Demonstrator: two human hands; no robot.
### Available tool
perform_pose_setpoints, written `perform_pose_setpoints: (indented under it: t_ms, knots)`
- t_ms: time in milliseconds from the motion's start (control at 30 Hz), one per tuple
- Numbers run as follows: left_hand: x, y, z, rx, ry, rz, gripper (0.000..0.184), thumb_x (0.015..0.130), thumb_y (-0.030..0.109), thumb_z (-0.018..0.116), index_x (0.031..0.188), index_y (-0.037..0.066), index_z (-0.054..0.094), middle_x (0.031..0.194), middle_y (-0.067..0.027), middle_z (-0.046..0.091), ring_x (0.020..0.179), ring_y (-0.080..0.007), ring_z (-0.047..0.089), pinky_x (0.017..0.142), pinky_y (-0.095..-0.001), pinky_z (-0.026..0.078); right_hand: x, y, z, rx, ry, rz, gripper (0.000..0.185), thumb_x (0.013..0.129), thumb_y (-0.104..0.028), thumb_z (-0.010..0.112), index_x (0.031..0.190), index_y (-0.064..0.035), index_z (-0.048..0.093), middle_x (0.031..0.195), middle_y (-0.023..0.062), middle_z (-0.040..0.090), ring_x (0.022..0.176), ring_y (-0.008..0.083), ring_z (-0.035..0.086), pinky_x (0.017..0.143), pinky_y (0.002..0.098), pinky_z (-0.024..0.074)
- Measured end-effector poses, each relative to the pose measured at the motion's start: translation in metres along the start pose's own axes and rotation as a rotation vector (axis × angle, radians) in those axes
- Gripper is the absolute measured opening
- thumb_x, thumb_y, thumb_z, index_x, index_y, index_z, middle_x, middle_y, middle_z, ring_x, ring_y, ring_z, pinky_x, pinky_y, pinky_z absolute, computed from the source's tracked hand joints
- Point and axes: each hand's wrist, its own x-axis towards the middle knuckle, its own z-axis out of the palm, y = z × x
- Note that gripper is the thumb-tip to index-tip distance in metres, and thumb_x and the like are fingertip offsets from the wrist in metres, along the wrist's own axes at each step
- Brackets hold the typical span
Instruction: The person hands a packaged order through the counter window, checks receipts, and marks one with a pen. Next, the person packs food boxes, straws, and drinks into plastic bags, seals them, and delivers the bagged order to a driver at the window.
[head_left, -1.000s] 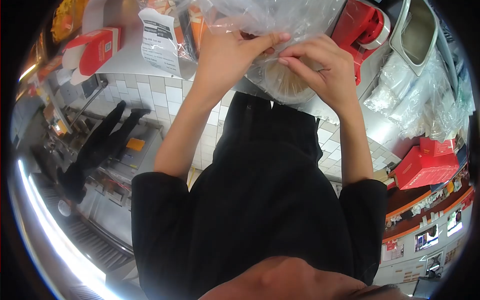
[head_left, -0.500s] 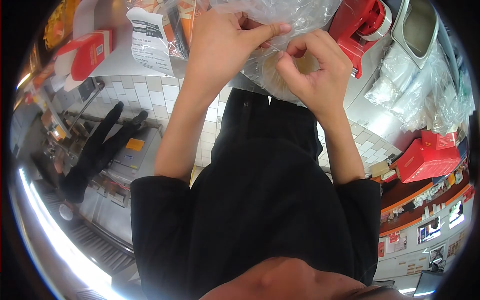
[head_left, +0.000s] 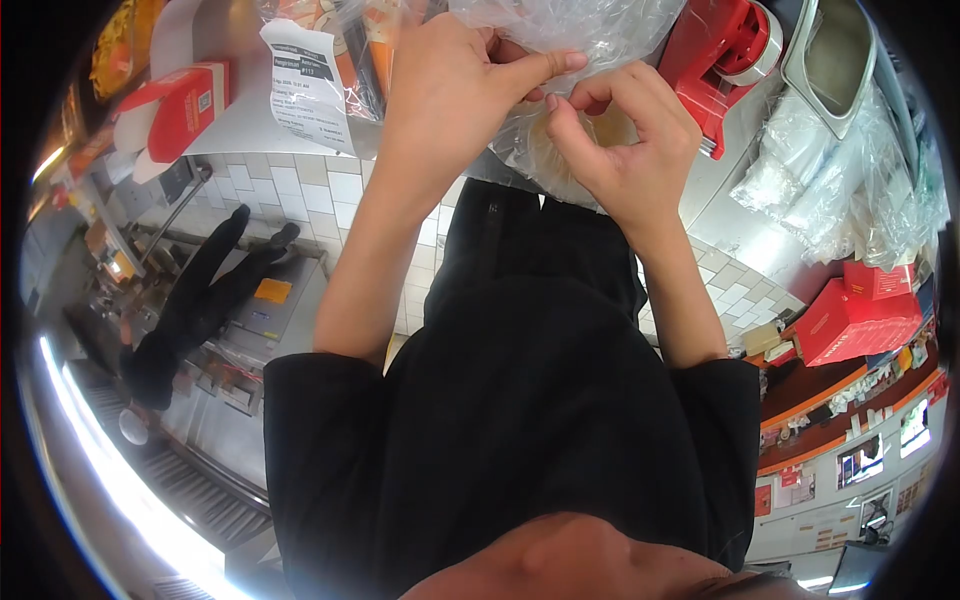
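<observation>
At the counter's edge, my left hand (head_left: 455, 85) is closed, its thumb stretched across and pinching the clear plastic bag (head_left: 610, 25). Close beside it, my right hand (head_left: 640, 135) curls thumb and forefinger into a ring at the bag's gathered edge, with a bit of thin plastic seemingly pinched there. A round, pale, see-through container (head_left: 560, 160) sits under the plastic, partly hidden by my right hand. Left of my left hand, a printed receipt (head_left: 305, 90) lies against a plastic-wrapped package with orange print (head_left: 360, 50).
A red tape dispenser (head_left: 705, 75) stands right of the bag, near a metal pan (head_left: 838, 60) and a heap of clear plastic bags (head_left: 840, 175). At left is a red-and-white carton (head_left: 185, 110). Red boxes (head_left: 860, 320) stand at right. Another person in black (head_left: 190, 310) is behind at left.
Both hands stay at the bag with nearly the same grip. The thumb and forefinger of my right hand have shifted slightly left. The receipt and carton appear a little further right.
</observation>
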Motion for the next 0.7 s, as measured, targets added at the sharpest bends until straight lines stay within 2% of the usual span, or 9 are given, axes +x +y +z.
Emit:
perform_pose_setpoints:
  t_ms: [100,200,300,400,500,600,700]
  knots:
    - [0.002,-0.005,-0.006,0.336,0.004,-0.013,0.032,0.073,0.023,0.076,0.065,-0.005,0.062,0.064,-0.0078,0.064,0.056,-0.0073,0.058,0.053,-0.0202,0.048,0.002,0.002,0.002,0.061,-0.034,-0.082,0.013,0.062,-0.009,0.072,0.064,-0.0091,0.059,0.063,0.0012,0.054,0.064,0.0199,0.052,0.056,0.0296,0.0422]
    - [0.000,-0.007,-0.004,0.315,0.018,-0.027,0.036,0.071,0.031,0.075,0.066,-0.002,0.064,0.053,-0.0069,0.058,0.046,-0.0147,0.053,0.051,-0.0264,0.042,0.003,0.003,-0.002,0.032,-0.128,-0.135,0.014,0.065,-0.014,0.075,0.066,-0.0101,0.061,0.066,-0.0002,0.055,0.067,0.0195,0.052,0.060,0.0303,0.0416]
    - [-0.006,-0.018,0.000,0.190,0.031,0.027,0.030,0.075,0.025,0.072,0.075,-0.003,0.065,0.060,-0.0085,0.062,0.052,-0.0127,0.057,0.054,-0.0248,0.044,0.002,0.005,-0.002,-0.019,-0.115,-0.135,0.015,0.064,-0.016,0.076,0.067,-0.0110,0.062,0.068,-0.0016,0.056,0.068,0.0188,0.052,0.062,0.0309,0.0409]
    - [-0.020,-0.023,-0.017,-0.060,-0.152,0.076,0.018,0.084,0.008,0.064,0.091,-0.008,0.060,0.082,-0.0107,0.066,0.076,-0.0117,0.062,0.069,-0.0222,0.049,0.000,0.006,-0.004,-0.037,-0.094,-0.107,0.014,0.064,-0.017,0.076,0.068,-0.0115,0.063,0.069,-0.0021,0.057,0.068,0.0187,0.052,0.061,0.0310,0.0411]
    - [-0.028,-0.025,-0.024,-0.179,-0.184,-0.006,0.019,0.086,0.000,0.057,0.103,-0.008,0.057,0.090,-0.0121,0.066,0.087,-0.0142,0.062,0.077,-0.0238,0.049,-0.003,0.002,-0.005,-0.029,-0.126,-0.092,0.014,0.063,-0.017,0.076,0.068,-0.0112,0.063,0.068,-0.0019,0.057,0.068,0.0186,0.053,0.061,0.0309,0.0419]
    - [-0.031,-0.034,-0.019,-0.129,-0.149,0.108,0.022,0.086,0.002,0.057,0.106,-0.007,0.056,0.090,-0.0118,0.066,0.087,-0.0145,0.063,0.077,-0.0251,0.049,-0.004,0.004,-0.003,-0.014,-0.089,-0.093,0.015,0.062,-0.016,0.076,0.069,-0.0108,0.064,0.068,-0.0014,0.058,0.069,0.0187,0.053,0.061,0.0305,0.0431]
    - [-0.035,-0.025,-0.015,0.164,-0.078,0.210,0.020,0.086,0.001,0.057,0.106,-0.004,0.056,0.091,-0.0111,0.066,0.088,-0.0146,0.062,0.079,-0.0271,0.049,-0.002,0.003,-0.005,-0.032,-0.077,-0.133,0.014,0.062,-0.013,0.076,0.070,-0.0097,0.065,0.069,-0.0009,0.058,0.069,0.0191,0.055,0.060,0.0301,0.0443]
